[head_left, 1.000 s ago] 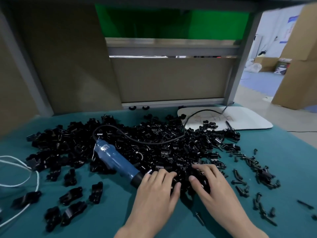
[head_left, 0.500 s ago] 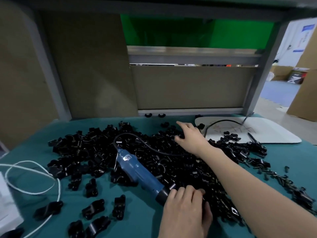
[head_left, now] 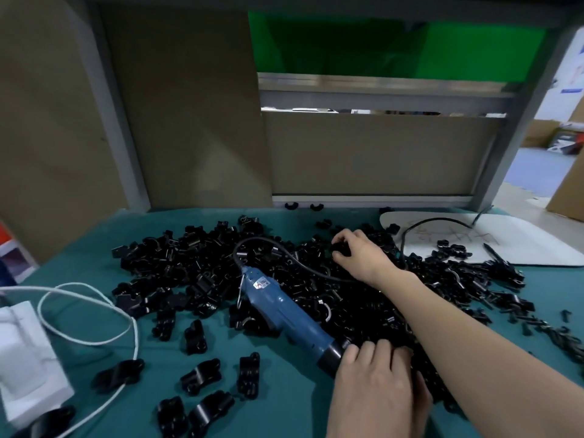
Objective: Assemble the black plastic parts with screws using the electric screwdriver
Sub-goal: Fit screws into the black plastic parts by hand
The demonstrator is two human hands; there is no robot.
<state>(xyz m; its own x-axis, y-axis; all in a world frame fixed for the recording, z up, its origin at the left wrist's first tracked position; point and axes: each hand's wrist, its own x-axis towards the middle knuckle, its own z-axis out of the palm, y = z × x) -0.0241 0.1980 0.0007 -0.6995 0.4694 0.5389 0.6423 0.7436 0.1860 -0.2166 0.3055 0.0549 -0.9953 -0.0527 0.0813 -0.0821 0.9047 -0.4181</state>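
Parts everywhere: a heap of black plastic parts (head_left: 363, 303) sprawls over the middle of the bench (head_left: 284, 403), thinning out toward its right edge. At the far side of that heap, the right hand (head_left: 360, 256) has its grip curled in, thumb and fingertips pinching 1 black plastic part (head_left: 342, 248). At the near edge of the heap, the left hand (head_left: 376, 387) has its fingers bent down over the pieces, tight against the black nose of the electric screwdriver (head_left: 284, 308). Whether that grip has anything under it, I cannot tell.

The parts look like small, glossy moulded clamps with curved saddles and stubby lugs. My read is light, stiff and a touch slick, and likely to hook on their neighbours as they come out. A pinch across the flat sides with a straight lift clear of the tangle looks the safest hold.

The screwdriver has a blue barrel with a label, and its black collar points to the near edge. It lies diagonally on the near-left flank of the heap. Its dark cord (head_left: 297, 263) loops off the tail and across the pile. I judge it rigid and far heavier than any part, best wrapped around the blue barrel, and that cord may drag pieces along with it.

Toward the near-left corner, several separate pieces (head_left: 200, 376) lie apart on the bare cloth.
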